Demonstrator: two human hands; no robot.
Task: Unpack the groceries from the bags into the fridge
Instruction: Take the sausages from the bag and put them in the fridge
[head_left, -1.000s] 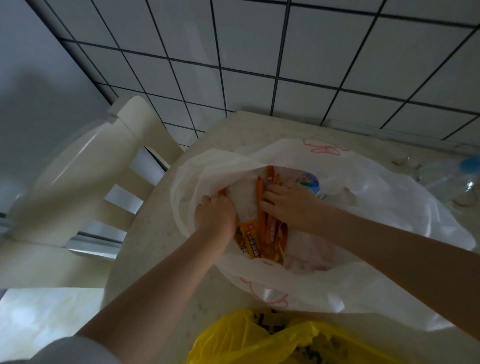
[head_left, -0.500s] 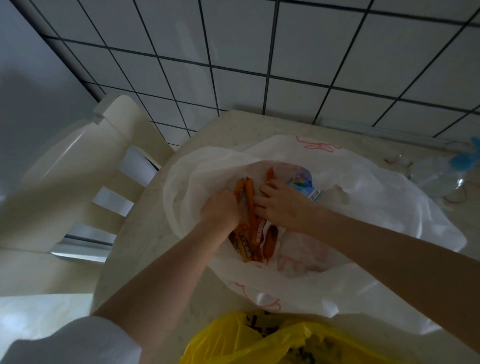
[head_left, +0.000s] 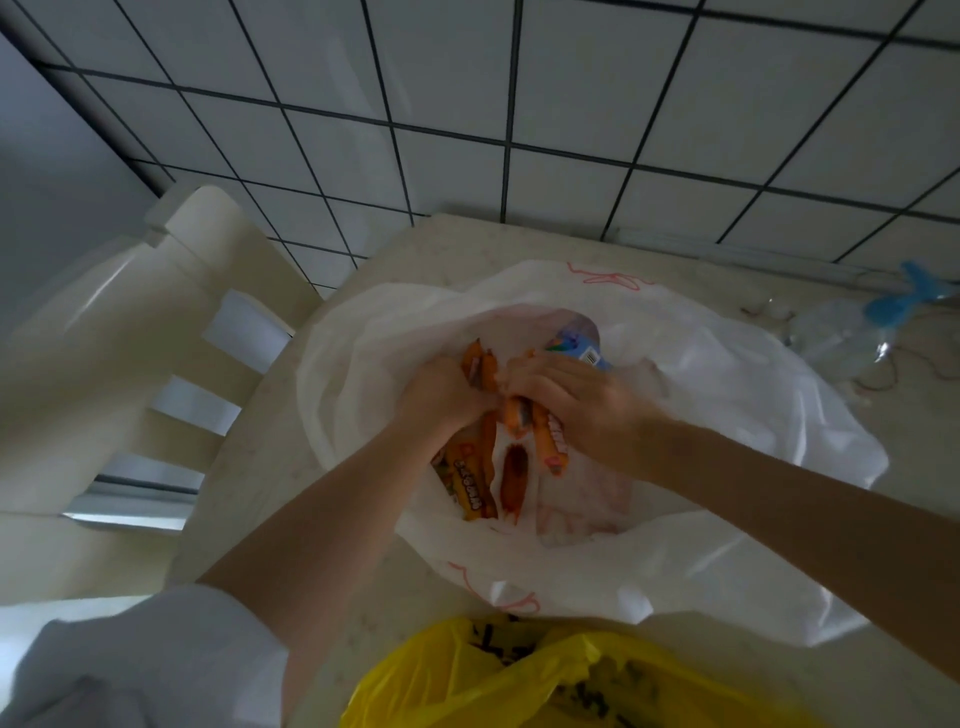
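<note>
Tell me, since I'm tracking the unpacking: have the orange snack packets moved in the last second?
Yes. The orange snack packets lay flat in the white bag; now both hands grip them in a bunch, raised off its bottom.

Two bags (head_left: 675, 571), two hands (head_left: 441, 395), one chair (head_left: 156, 322), one bottle (head_left: 841, 338).

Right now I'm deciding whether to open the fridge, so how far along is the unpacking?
Early. Nothing looks put away; no fridge is in view. In hand: the left hand and right hand both grip orange snack packs inside the white bag. Left: a blue packet in that bag, and the yellow bag, unopened as far as shows.
</note>
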